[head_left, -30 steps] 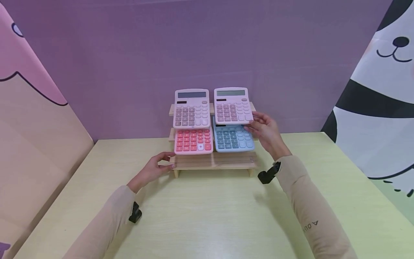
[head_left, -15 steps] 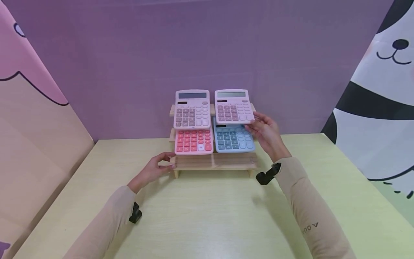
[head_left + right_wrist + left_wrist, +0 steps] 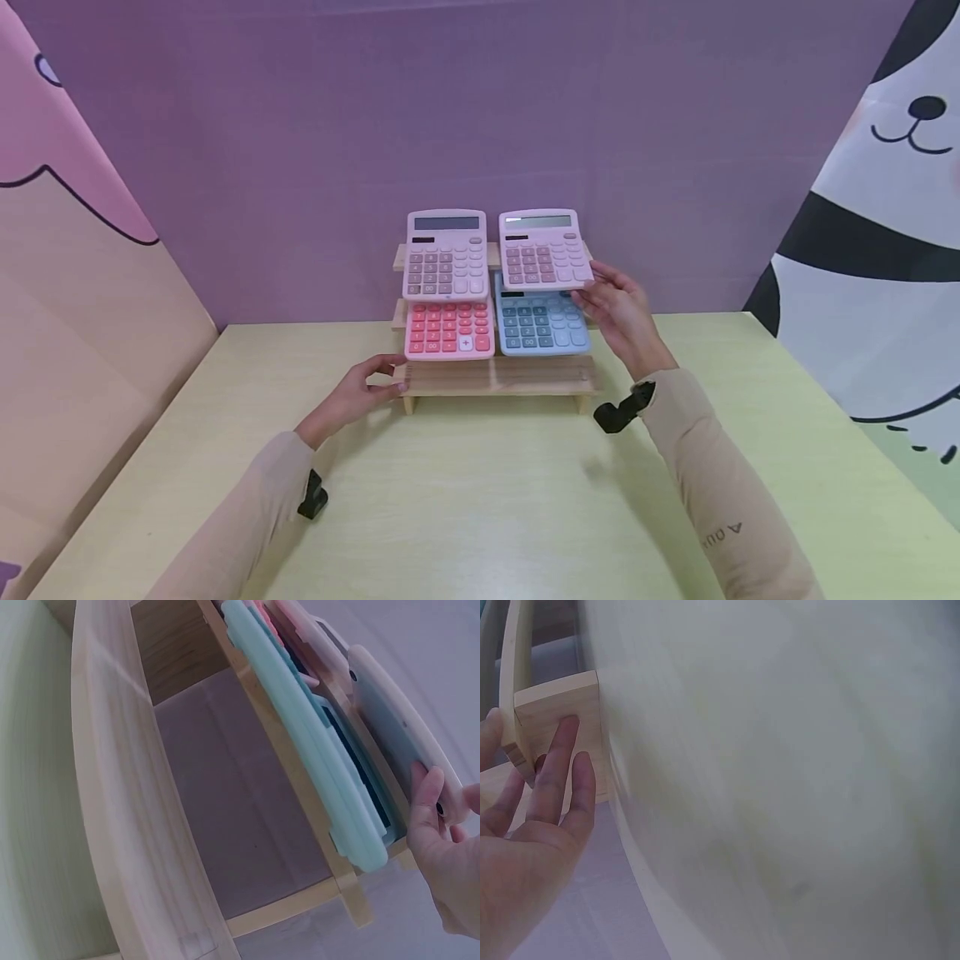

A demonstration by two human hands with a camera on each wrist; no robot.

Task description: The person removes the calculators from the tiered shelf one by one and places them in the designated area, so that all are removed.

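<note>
My right hand point(image 3: 618, 312) pinches the lower right corner of a pale pink calculator point(image 3: 536, 265) on the right of the top tier; the right wrist view shows its back point(image 3: 397, 724), with fingers behind it and the thumb partly cut off. A blue calculator point(image 3: 528, 340) leans on the tier below, its top overlapped by the pink one. My left hand point(image 3: 356, 390) holds the left end of the wooden step rack point(image 3: 495, 379). In the left wrist view, the thumb lies on one face of the board and fingers point(image 3: 555, 776) reach under it to the leg panel.
Another pale pink calculator point(image 3: 446, 265) stands at the top left, above a coral-keyed pink calculator point(image 3: 450, 332). The rack rests on a pale wood table point(image 3: 480, 500). Behind is a purple backdrop point(image 3: 480, 108), with cartoon-printed panels at both sides.
The right-hand pale pink calculator has shifted slightly right and down with my right hand, and a glint now shows on its display. My left hand has stayed at the rack.
</note>
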